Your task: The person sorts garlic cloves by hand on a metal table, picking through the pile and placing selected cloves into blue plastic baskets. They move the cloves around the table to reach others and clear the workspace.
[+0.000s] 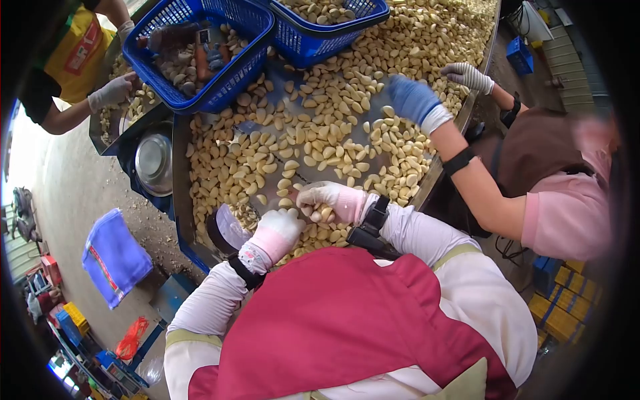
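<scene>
Pale peeled garlic cloves [327, 137] lie spread over a metal worktable [381, 103]. My right hand [330, 199], in a white and pink glove, is closed around some garlic cloves, which show below its curled fingers. Just left of it, my left hand [279, 231] wears a similar glove and rests low among the cloves. Its fingers are curled and partly hidden, so what they grip cannot be made out. Beside the left wrist is a round opening or container [230, 227] with a pale rim and cloves in it.
Blue baskets [200, 93] stand at the table's far side, one with cloves and several items inside. On the right, a co-worker's blue-gloved hand [413, 100] reaches over the cloves. Another gloved hand [113, 92] works at the upper left, near a metal bowl [155, 160].
</scene>
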{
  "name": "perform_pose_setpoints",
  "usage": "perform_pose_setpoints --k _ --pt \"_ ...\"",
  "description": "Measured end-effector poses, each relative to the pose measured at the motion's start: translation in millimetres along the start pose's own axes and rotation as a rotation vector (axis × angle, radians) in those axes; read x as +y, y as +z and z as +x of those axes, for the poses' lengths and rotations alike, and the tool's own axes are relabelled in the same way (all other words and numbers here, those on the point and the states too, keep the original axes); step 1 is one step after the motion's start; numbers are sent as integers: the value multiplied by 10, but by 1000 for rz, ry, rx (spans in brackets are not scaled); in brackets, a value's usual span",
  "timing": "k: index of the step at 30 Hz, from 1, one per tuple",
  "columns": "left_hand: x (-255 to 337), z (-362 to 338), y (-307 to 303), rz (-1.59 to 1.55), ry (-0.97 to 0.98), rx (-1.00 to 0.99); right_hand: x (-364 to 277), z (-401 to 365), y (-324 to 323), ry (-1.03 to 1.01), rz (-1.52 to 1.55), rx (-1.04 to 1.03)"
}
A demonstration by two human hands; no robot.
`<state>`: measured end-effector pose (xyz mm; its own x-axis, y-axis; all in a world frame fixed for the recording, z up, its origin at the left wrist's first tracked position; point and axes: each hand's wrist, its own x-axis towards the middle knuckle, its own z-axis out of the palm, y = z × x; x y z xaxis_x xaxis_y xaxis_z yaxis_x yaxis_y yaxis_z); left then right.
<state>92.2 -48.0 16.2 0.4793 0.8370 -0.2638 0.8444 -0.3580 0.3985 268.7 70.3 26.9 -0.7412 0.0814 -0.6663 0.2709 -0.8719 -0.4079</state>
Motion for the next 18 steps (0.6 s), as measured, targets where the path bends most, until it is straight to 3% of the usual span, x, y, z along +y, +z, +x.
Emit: perform_pose_setpoints --k 2,4,6,8,9,10,11,12,14,16,17,18 --pt "24 43 -9 52 -60 -18 -41 -76 -26 -43 -161 133" --pt "59 55 -147 -55 -253 -65 -44 -103 -8 -50 -233 213" --pt "0 95 -102 -100 -310 23 13 -60 -56 -61 -466 309" --pt "-14 142 -164 -529 -389 338 44 -28 -76 -117 -495 310" --pt "36 172 -269 -681 -349 430 9 -20 -38 -55 -301 250" --pt "38 183 -387 -677 -349 434 -40 -12 16 8 -111 187" --pt "16 213 -514 -711 -356 599 -124 -1 87 -26 7 115" --pt "-32 261 -603 -740 -360 767 -202 96 106 -74 -53 204" --pt "-452 311 -566 -449 -471 1012 -439 435 38 -223 -278 205" --pt "-827 269 -504 -196 -601 836 -713 664 110 -429 -679 379" --pt "-943 248 -428 -155 -603 790 -828 739 143 -441 -682 382" --pt "-1001 220 -357 -115 -605 742 -930 801 183 -567 -1219 588"
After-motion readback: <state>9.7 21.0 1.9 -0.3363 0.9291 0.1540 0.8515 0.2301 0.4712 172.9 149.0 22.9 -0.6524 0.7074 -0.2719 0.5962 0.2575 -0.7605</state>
